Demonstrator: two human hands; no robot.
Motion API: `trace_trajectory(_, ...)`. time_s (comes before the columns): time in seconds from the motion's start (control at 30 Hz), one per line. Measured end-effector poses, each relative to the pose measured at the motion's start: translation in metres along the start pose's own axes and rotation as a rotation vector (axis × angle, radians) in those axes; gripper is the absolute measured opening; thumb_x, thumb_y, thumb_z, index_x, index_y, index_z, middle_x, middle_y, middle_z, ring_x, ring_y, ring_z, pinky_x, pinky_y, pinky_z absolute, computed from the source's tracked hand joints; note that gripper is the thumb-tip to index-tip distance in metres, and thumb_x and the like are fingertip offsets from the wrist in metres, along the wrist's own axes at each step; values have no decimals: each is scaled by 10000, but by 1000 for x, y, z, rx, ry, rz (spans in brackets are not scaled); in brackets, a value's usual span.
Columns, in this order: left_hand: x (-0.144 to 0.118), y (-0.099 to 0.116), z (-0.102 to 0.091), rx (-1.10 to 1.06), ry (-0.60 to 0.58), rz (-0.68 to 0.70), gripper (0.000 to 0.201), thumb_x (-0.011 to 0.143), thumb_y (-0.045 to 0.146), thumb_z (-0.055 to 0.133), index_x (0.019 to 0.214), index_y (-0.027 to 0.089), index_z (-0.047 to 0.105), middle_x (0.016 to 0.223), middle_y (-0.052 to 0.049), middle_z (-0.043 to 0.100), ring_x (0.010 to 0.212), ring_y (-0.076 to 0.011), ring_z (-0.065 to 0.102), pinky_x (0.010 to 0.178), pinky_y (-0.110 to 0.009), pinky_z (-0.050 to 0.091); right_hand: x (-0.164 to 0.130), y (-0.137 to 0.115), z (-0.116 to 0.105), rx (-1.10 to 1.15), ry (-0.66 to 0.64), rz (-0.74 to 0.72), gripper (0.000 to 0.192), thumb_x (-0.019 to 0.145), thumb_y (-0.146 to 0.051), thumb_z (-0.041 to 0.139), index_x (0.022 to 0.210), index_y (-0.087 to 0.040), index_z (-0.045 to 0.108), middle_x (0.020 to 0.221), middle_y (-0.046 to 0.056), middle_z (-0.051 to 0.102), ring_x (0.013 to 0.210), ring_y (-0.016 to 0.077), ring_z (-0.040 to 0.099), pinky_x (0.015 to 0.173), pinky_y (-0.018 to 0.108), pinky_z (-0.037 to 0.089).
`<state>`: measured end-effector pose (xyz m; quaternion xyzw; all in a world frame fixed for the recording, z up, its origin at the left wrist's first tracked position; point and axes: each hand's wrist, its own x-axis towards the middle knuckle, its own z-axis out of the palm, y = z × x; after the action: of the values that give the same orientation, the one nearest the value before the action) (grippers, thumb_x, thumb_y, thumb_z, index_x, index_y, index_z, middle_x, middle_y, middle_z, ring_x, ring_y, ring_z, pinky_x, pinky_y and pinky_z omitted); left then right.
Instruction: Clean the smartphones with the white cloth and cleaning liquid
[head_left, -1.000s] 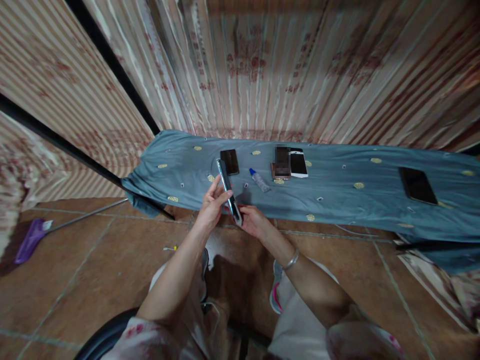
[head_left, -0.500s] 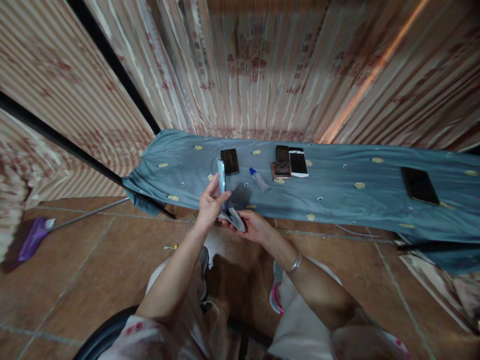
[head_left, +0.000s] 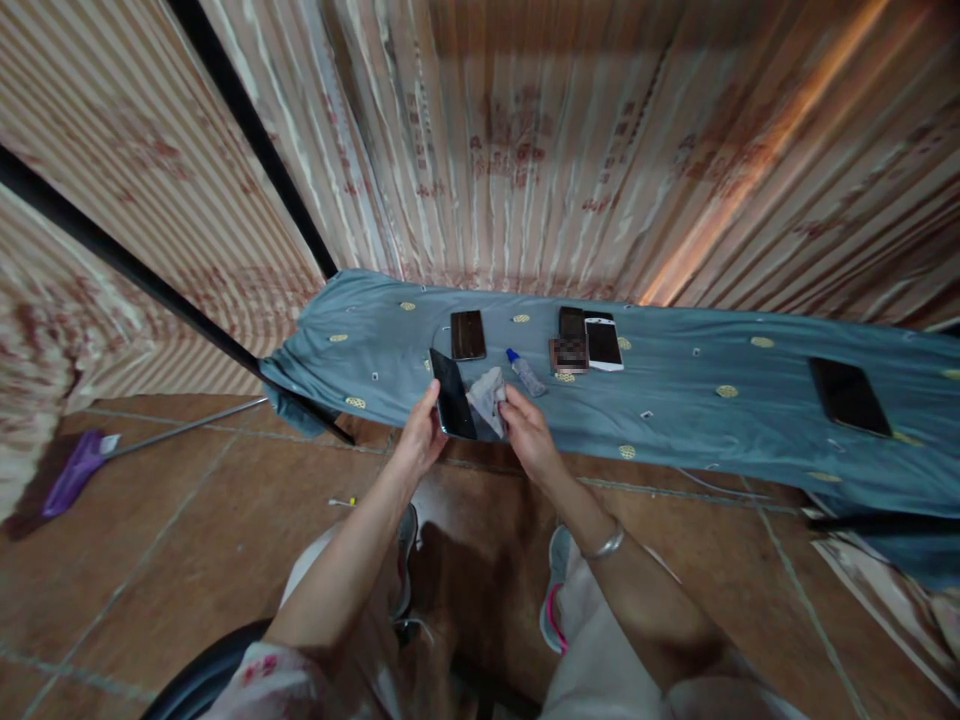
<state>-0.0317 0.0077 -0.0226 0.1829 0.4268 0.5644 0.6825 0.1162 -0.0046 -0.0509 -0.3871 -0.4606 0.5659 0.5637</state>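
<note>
Since a moment ago the phone (head_left: 453, 406) has turned from edge-on to showing its dark screen, and the cloth (head_left: 487, 397) has come up from under it to lie against its right side. Both sit just left of the frame's centre, over the near edge of the blue-grey sheet (head_left: 675, 400). The left hand (head_left: 420, 440) grips the phone's lower end, thumb up along its left edge, fingers wrapped behind. The right hand (head_left: 529, 435) has its fingertips pinched on the crumpled pale cloth, pressing it to the phone. A bangle (head_left: 606, 545) rings that wrist.

On the sheet above the hands lies a dark phone (head_left: 468, 334), face up. To its right lies a small bottle with a blue cap (head_left: 526, 372), then a cluster of phones, one of them white (head_left: 603, 343). Far right on the sheet lies another black phone (head_left: 849, 396). At the left edge of the frame a purple broom (head_left: 71, 475) lies on the brown tiled floor (head_left: 187, 520).
</note>
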Motion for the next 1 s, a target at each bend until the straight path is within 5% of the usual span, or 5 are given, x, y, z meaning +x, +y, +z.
trace_trajectory(0.17, -5, -17, 2, -88, -5, -97, 482, 905, 528, 494, 1020, 110, 705, 974, -110, 754, 1024, -242, 688, 976, -360, 496, -19, 4, 21, -720, -362, -417, 524, 991, -349, 338, 1486, -182, 380, 1569, 87, 348, 1474, 208, 264, 1230, 452, 180)
trace_trajectory(0.4, -15, -22, 8, -93, 16, -118, 391, 968, 386, 421, 1175, 170, 673, 1099, -71, 739, 1156, -208, 631, 1031, -318, 454, -9, 5, 16, -963, -287, -426, 540, 1009, -336, 300, 1536, -225, 260, 1588, 82, 309, 1476, 207, 256, 1199, 464, 236)
trace_trajectory(0.63, -21, -33, 16, 78, -52, -133, 392, 951, 362, 445, 1185, 147, 675, 1110, -86, 739, 1204, -248, 602, 1071, -388, 426, 15, 10, -3, -897, -127, -262, 593, 981, -398, 321, 1517, -143, 308, 1586, 120, 298, 1486, 217, 234, 1215, 444, 199)
trace_trajectory(0.87, -2, -44, -3, 699, -185, 315, 538, 844, 515, 558, 1231, 154, 657, 1326, -96, 635, 1318, -278, 496, 1152, -415, 311, 23, 22, -6, -536, 12, -88, 635, 920, -565, 407, 1423, -181, 467, 1511, 102, 437, 1430, 234, 356, 1183, 411, 261)
trace_trajectory(1.0, 3, -41, -14, 1159, -252, 544, 569, 893, 476, 480, 1345, 142, 568, 1316, -149, 613, 1259, -282, 526, 1107, -445, 359, 23, 24, -9, -400, 17, -28, 496, 849, -595, 531, 1147, -219, 658, 1078, 56, 716, 1083, 243, 626, 957, 373, 475)
